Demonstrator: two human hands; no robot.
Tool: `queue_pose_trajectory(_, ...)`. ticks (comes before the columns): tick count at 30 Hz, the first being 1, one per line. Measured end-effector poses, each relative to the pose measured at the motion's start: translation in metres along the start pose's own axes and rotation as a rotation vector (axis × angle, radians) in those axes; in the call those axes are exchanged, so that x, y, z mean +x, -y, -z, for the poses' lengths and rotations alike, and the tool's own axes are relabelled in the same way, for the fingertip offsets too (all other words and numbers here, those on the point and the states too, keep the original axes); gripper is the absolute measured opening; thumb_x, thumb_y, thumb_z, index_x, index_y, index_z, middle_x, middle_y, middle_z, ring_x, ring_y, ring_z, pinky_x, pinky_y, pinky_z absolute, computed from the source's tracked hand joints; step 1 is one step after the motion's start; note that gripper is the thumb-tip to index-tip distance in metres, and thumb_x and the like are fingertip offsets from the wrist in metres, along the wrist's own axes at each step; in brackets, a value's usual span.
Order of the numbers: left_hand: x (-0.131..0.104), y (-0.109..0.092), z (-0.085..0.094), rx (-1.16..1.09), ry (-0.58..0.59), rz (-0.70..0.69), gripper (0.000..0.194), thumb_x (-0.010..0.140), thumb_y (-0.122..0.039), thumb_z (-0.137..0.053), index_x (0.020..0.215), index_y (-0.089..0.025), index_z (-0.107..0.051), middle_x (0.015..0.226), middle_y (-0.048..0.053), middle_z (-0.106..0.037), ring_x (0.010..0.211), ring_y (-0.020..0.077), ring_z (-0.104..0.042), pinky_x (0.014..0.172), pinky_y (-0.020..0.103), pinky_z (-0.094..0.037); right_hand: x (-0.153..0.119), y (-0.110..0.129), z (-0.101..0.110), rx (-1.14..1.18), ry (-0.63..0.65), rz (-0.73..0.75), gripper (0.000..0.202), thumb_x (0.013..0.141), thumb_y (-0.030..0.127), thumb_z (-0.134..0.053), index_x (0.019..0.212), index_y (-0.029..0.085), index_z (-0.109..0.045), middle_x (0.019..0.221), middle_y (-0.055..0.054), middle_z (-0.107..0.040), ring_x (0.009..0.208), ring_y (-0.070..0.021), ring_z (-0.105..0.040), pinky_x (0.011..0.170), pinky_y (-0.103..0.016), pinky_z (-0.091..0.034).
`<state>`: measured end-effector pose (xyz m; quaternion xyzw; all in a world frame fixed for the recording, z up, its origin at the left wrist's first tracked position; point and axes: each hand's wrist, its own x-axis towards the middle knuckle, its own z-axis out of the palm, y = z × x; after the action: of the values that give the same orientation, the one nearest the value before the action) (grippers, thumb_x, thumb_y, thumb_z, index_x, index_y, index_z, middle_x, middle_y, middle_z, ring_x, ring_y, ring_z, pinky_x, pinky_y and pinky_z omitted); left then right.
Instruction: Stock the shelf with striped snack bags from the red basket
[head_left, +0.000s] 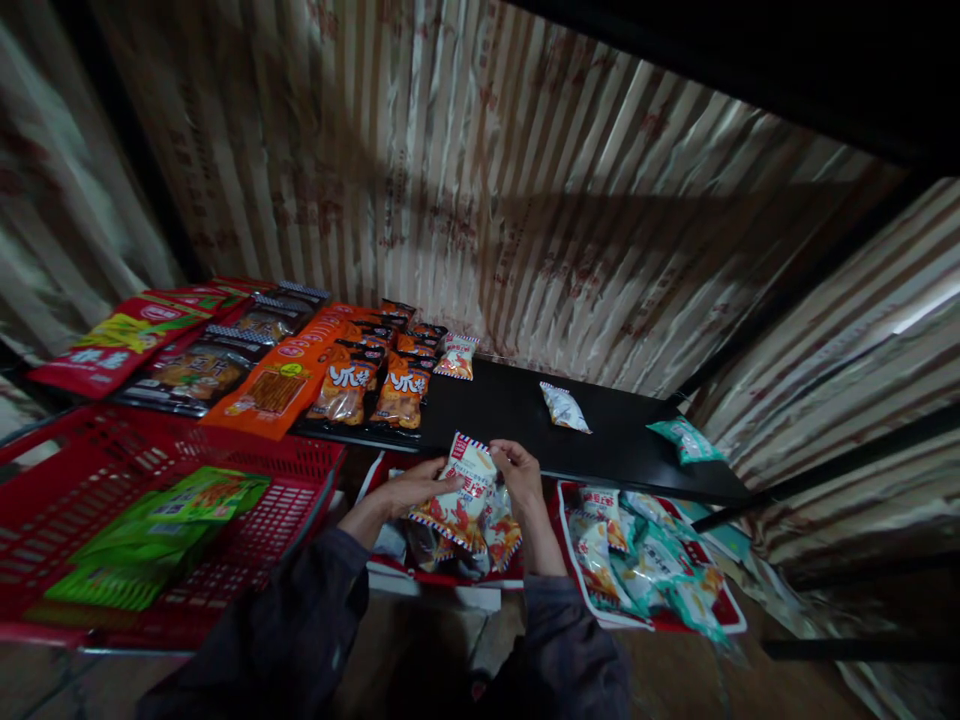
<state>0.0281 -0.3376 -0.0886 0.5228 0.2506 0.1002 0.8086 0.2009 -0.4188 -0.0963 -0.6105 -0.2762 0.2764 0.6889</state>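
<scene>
White-topped, the snack bag (466,475) sits between your hands, above the middle basket (506,581) and just short of the black shelf (502,405), its long axis leaning slightly right toward that shelf. Your left hand (411,487) pinches its left side, thumb in front, fingers hidden behind; your right hand (520,474) curls at the upper right edge, whether gripping you cannot tell. Bags beneath are partly covered.

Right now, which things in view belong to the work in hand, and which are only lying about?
Probably in use:
left hand
right hand
white snack bag, held
red-and-white container below it
black shelf

Probably just lying about:
green packets in the red basket
red packets on the shelf
</scene>
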Motion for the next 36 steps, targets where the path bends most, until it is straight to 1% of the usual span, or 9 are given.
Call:
queue_pose_trajectory(3, -0.003, 0.004, 0.000, 0.011, -0.062, -0.024, 0.066, 0.054, -0.052, -0.085, 0.104, -0.015, -0.062, 0.097, 0.008, -0.074, 0.083, 0.0216, -0.070, 0.078, 0.032, -0.053, 0.000, -0.002, -0.003, -0.038, 0.024, 0.011, 0.029, 0.063, 0.041, -0.073, 0.081, 0.018, -0.071, 0.065, 0.003, -0.066, 0.055, -0.0101, -0.052, 0.054, -0.022, -0.041)
queue_pose_trajectory(7, 0.000, 0.011, 0.003, 0.017, -0.060, -0.032, 0.068, 0.057, -0.054, -0.082, 0.108, -0.014, -0.063, 0.098, 0.009, -0.074, 0.089, 0.0229, -0.069, 0.083, 0.033, -0.052, 0.001, -0.003, -0.003, -0.120, 0.077, 0.019, 0.034, 0.064, 0.044, -0.072, 0.085, 0.018, -0.071, 0.072, 0.000, -0.069, 0.061, -0.0118, -0.057, 0.059, -0.023, -0.045)
queue_pose_trajectory(10, 0.005, 0.017, 0.005, 0.036, -0.058, -0.010, 0.066, 0.059, -0.056, -0.080, 0.108, -0.014, -0.063, 0.097, 0.009, -0.074, 0.086, 0.0230, -0.070, 0.081, 0.034, -0.052, 0.002, -0.004, -0.001, -0.214, 0.162, 0.016, 0.038, 0.063, 0.047, -0.072, 0.087, 0.018, -0.071, 0.077, -0.002, -0.071, 0.064, -0.0143, -0.060, 0.061, -0.026, -0.048)
queue_pose_trajectory(14, 0.012, 0.023, 0.007, 0.107, -0.081, 0.038, 0.066, 0.057, -0.058, -0.080, 0.104, -0.013, -0.064, 0.092, 0.009, -0.074, 0.080, 0.0232, -0.069, 0.075, 0.034, -0.053, 0.006, -0.009, 0.003, -0.393, 0.248, 0.025, 0.030, 0.067, 0.047, -0.069, 0.079, 0.020, -0.072, 0.073, -0.001, -0.071, 0.066, -0.0156, -0.061, 0.062, -0.026, -0.048)
queue_pose_trajectory(20, 0.018, 0.032, 0.010, 0.162, -0.077, 0.061, 0.065, 0.059, -0.062, -0.075, 0.099, -0.012, -0.064, 0.095, 0.011, -0.074, 0.081, 0.0240, -0.069, 0.070, 0.032, -0.052, 0.009, -0.009, 0.001, -0.660, 0.262, 0.055, 0.021, 0.075, 0.039, -0.060, 0.076, 0.021, -0.069, 0.070, 0.002, -0.068, 0.065, -0.0140, -0.060, 0.061, -0.023, -0.044)
queue_pose_trajectory(24, 0.020, 0.035, 0.015, 0.428, -0.101, 0.089, 0.061, 0.067, -0.064, -0.066, 0.098, -0.012, -0.064, 0.097, 0.011, -0.073, 0.086, 0.0256, -0.069, 0.069, 0.031, -0.052, 0.006, -0.005, -0.004, -0.801, 0.310, 0.067, 0.017, 0.079, 0.034, -0.058, 0.078, 0.021, -0.068, 0.072, 0.001, -0.069, 0.067, -0.0136, -0.061, 0.061, -0.022, -0.041)
queue_pose_trajectory(27, 0.019, 0.035, 0.018, 0.635, -0.124, 0.116, 0.049, 0.073, -0.056, -0.062, 0.095, -0.012, -0.066, 0.098, 0.011, -0.073, 0.089, 0.0260, -0.068, 0.071, 0.029, -0.051, 0.004, -0.005, -0.007, -0.903, 0.363, 0.059, 0.012, 0.079, 0.028, -0.059, 0.077, 0.022, -0.069, 0.071, 0.001, -0.070, 0.067, -0.0139, -0.062, 0.061, -0.022, -0.041)
queue_pose_trajectory(31, 0.019, 0.034, 0.021, 0.811, -0.136, 0.156, 0.035, 0.073, -0.045, -0.065, 0.090, -0.014, -0.068, 0.097, 0.010, -0.073, 0.092, 0.0277, -0.067, 0.074, 0.030, -0.050, 0.001, -0.008, -0.009, -1.019, 0.437, 0.040, 0.012, 0.078, 0.020, -0.059, 0.077, 0.022, -0.071, 0.075, 0.000, -0.073, 0.071, -0.0143, -0.066, 0.063, -0.021, -0.042)
queue_pose_trajectory(36, 0.021, 0.031, 0.019, 0.987, -0.144, 0.165, 0.031, 0.074, -0.038, -0.064, 0.097, -0.017, -0.069, 0.106, 0.010, -0.072, 0.101, 0.0277, -0.064, 0.085, 0.032, -0.048, 0.000, -0.009, -0.014, -1.134, 0.480, 0.021, 0.013, 0.080, 0.019, -0.060, 0.082, 0.022, -0.073, 0.084, -0.003, -0.076, 0.077, -0.0159, -0.069, 0.067, -0.021, -0.044)
